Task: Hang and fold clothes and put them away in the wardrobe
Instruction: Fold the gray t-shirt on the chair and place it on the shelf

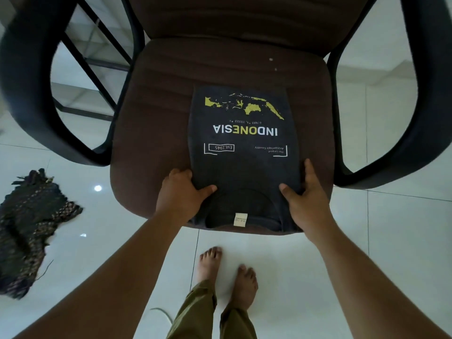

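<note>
A dark T-shirt (pixel 244 152) printed with a yellow map and the word INDONESIA lies folded narrow on the brown chair seat (pixel 151 133), collar toward the person. The left hand (pixel 182 192) and right hand (pixel 307 194) grip its near corners, thumbs on top, fingers curled under the cloth. A dark patterned cloth (pixel 29 228) lies on the white tiled floor (pixel 391 228) at left.

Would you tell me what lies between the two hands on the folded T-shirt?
In the head view, the T-shirt's collar with its white label lies between the left hand and right hand.
</note>
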